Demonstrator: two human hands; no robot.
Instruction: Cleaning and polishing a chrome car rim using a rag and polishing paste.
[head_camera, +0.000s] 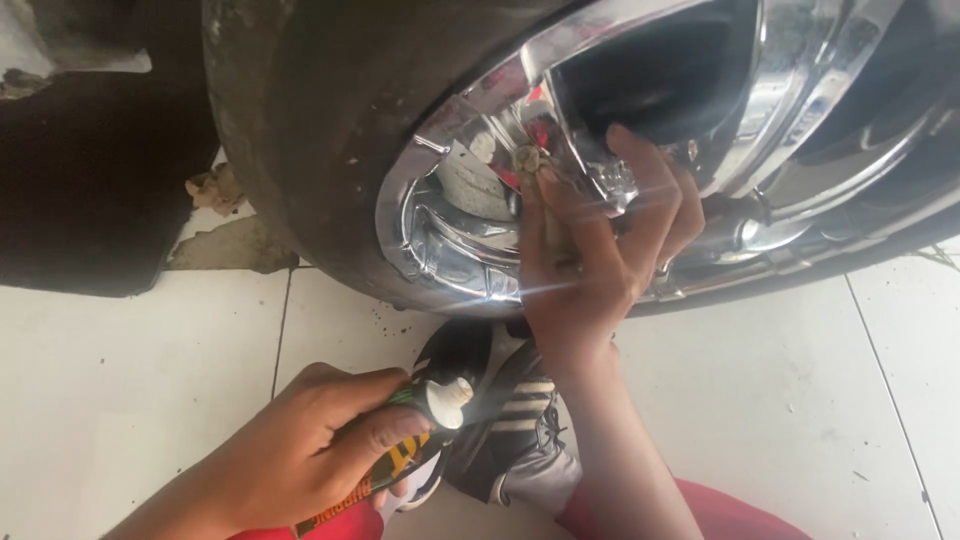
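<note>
My left hand (300, 445) grips a small dark tube with a white open nozzle (445, 400), held low near my shoe. My right hand (590, 250) reaches up into a chrome wheel rim (440, 240) and pinches a small brush or stick whose dirty tip (527, 158) touches the inner chrome by a spoke. The black tyre (310, 130) curves around the rim at the left.
White floor tiles (120, 380) lie beneath the wheel. A dark mat (90, 180) sits at the left, with a crumpled rag (215, 187) beside the tyre. My black shoe with white stripes (510, 430) rests under the rim, red trouser fabric (740, 515) at the bottom.
</note>
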